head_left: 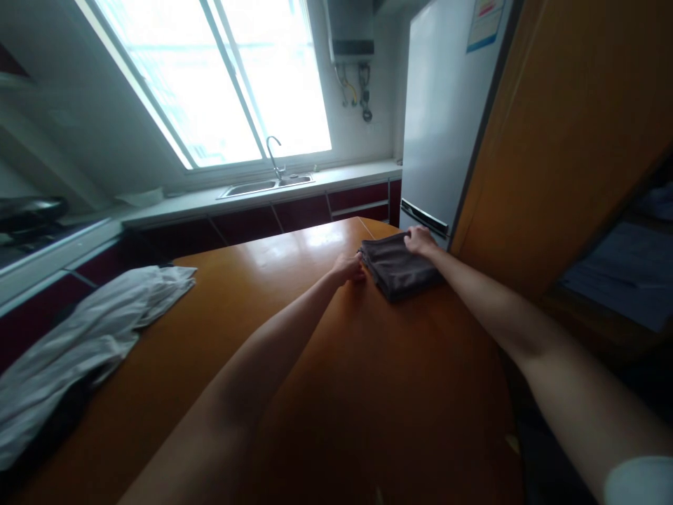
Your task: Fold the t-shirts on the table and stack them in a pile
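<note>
A folded dark grey-brown cloth [400, 270] lies near the far right corner of the orange wooden table [273, 330]. My left hand [348, 267] reaches across the table and touches the cloth's left edge, fingers curled against it. My right hand [419, 240] rests on the cloth's far top edge with its fingers closed on the fabric. Both arms are stretched out far from me.
A pile of white garments [89, 337] lies on the table's left side. Behind the table run a counter with a sink [266, 186] and tap under a bright window. A grey fridge [446, 119] and a wooden cabinet [568, 126] stand at the right.
</note>
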A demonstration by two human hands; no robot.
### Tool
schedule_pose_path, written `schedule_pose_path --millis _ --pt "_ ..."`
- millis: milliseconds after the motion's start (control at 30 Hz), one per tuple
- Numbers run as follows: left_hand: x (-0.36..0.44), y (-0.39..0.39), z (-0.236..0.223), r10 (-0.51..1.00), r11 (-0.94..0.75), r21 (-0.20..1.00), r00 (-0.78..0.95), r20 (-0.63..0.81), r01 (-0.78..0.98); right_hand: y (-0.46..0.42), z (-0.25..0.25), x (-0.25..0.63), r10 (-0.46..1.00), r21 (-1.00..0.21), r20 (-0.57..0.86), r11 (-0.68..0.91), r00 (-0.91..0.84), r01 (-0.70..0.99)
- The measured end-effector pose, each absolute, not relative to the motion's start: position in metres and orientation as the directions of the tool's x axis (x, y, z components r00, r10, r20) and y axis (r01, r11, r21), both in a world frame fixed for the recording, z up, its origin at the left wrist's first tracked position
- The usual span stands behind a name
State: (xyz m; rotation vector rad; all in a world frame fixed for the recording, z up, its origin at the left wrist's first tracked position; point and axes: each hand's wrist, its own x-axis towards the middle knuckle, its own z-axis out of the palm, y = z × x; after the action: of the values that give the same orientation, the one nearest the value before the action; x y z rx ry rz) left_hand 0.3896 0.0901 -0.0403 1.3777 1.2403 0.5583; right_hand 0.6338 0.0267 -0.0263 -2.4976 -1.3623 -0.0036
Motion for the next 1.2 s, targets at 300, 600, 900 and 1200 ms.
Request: schedule_pose_path --millis 300,600,900,1200 --pt "0.294 0.084 -0.045 0.96 0.022 0.927 0.252 -0.125 0.374 0.065 -0.053 0.497 0.956 -0.31 0.075 -0.248 0.284 0.918" --pt "0.167 0.044 -0.05 0.955 -0.169 0.93 0.289 0.072 0.326 0.053 -0.048 0.485 0.96 -0.295 0.055 -0.246 0.273 0.923" --pt "0.081 0.02 -0.056 0.952 -0.192 0.929 0.289 0.098 0.318 -0.011 -0.047 0.46 0.955 -0.235 0.106 -0.246 0.277 0.94" --pt "0.06 -0.014 -0.057 0.863 -0.504 0.635 0.372 0.342 0.585 -0.059 -0.056 0.31 0.98 -0.372 0.201 0.08 -0.004 0.925"
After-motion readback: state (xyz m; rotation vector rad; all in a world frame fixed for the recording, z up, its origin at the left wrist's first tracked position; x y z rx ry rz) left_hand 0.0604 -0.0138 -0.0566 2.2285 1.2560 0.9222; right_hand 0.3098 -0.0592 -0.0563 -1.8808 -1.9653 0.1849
